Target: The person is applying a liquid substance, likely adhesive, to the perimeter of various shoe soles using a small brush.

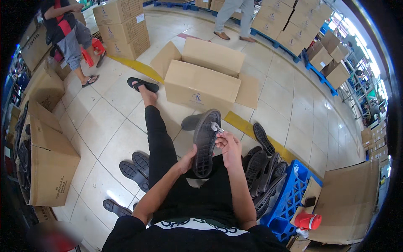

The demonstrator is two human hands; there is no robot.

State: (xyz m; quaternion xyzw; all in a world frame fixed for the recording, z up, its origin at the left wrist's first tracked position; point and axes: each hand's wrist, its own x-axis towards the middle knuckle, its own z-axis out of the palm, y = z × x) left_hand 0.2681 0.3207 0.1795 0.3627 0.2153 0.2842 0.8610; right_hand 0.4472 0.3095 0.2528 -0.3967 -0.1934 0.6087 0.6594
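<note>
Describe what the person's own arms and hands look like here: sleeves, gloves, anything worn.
Both forearms are bare from the elbow down, entering from the lower edge. The left hand and right hand wear no gloves; no watch, ring or band is visible. A black short-sleeved top with a white printed band covers the shoulders.

Warehouse floor: stacked cartons [121,25], pallets [319,75]

Open brown carton [201,82] ahead, brown cartons [50,159] left, stacked cartons [122,27] behind
</note>
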